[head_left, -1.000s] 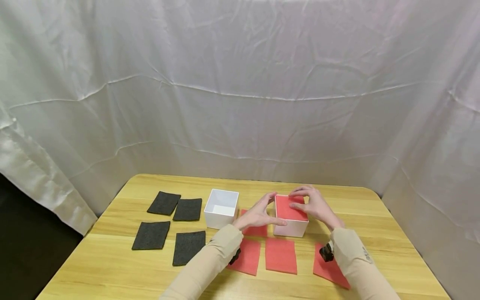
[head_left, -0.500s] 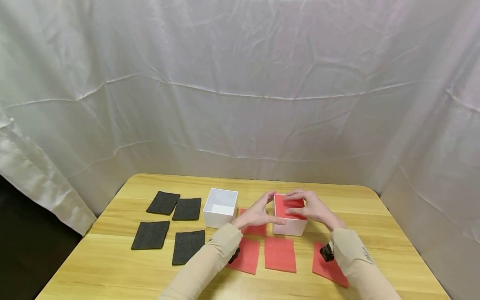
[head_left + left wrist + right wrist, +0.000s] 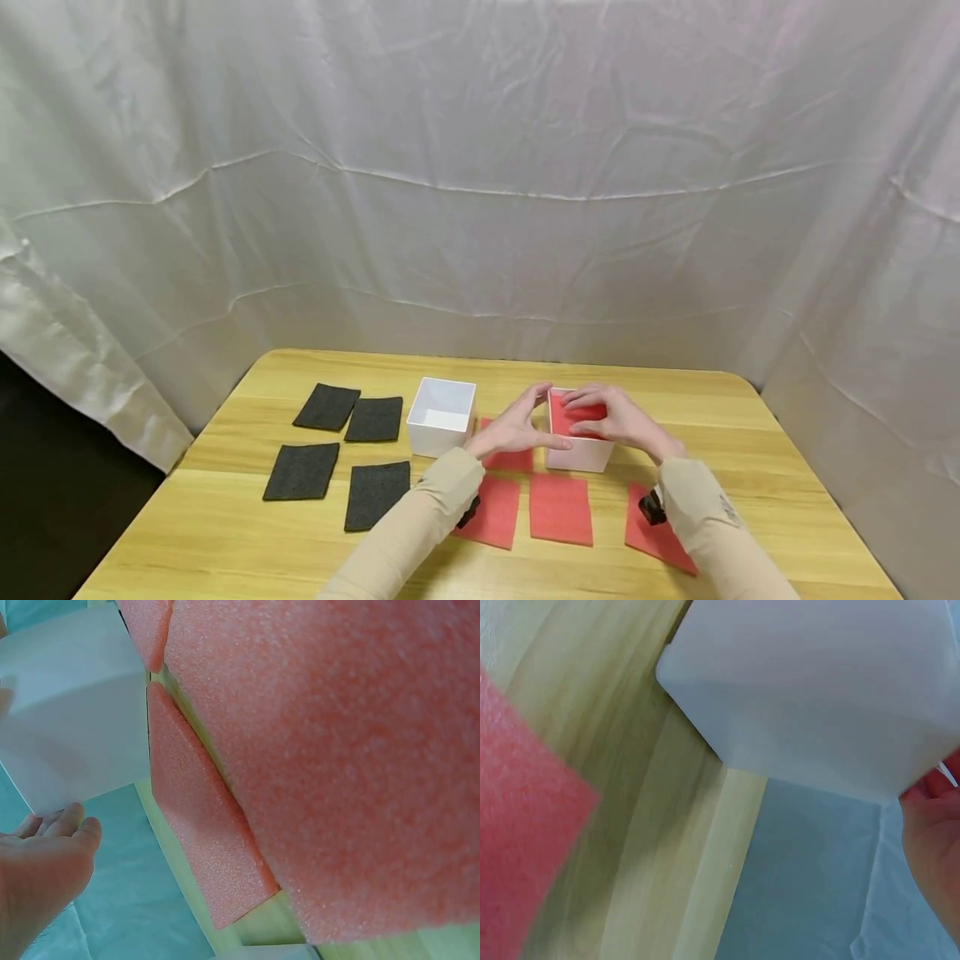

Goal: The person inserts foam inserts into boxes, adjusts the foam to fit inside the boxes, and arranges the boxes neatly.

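Note:
In the head view a white square box stands toward the right of the table with a red foam sheet inside, below its rim. My left hand holds the box from its left, thumb along the front wall and fingertips at the far left corner. From the right, my right hand reaches over the rim, its bent fingers pressing on the foam. Their tips are partly hidden inside the box. The left wrist view shows my left hand's fingers against the white wall.
Another white box, open-topped, stands left of my left hand. Several black foam squares lie on the left side of the wooden table. More red foam squares lie in front of the boxes, partly under my forearms. Pale curtains hang behind.
The red foam sheet has gone from level with the box's rim to lower inside. My right hand has shifted slightly left and down with it. My left hand stays put.

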Demonstrator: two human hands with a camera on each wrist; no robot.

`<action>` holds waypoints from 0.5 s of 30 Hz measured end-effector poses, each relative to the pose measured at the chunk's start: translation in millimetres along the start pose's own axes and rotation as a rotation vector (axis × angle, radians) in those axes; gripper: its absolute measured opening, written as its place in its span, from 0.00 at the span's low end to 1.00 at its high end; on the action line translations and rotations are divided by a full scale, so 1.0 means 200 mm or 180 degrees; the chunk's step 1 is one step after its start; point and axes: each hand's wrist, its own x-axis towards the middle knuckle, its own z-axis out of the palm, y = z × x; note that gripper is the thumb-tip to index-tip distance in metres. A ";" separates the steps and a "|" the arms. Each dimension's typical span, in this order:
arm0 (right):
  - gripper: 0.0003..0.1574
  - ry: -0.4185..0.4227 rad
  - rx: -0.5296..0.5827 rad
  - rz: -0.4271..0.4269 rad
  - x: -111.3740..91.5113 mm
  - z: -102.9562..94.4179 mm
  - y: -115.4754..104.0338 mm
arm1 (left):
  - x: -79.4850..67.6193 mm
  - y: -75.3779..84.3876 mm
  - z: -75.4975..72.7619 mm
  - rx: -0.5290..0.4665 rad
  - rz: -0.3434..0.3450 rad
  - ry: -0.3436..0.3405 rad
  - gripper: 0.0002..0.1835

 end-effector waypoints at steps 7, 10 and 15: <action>0.20 0.0185 -0.0080 0.0130 -0.06 -0.08 0.02 | 0.00 0.00 0.00 -0.0035 -0.0008 -0.0018 0.53; 0.20 0.0165 -0.0152 0.0101 -0.07 -0.10 0.03 | 0.00 0.00 0.00 -0.0033 -0.0012 -0.0014 0.53; 0.19 0.0090 -0.0239 0.0092 -0.08 -0.11 0.04 | 0.01 -0.01 0.00 -0.0046 -0.0010 -0.0007 0.53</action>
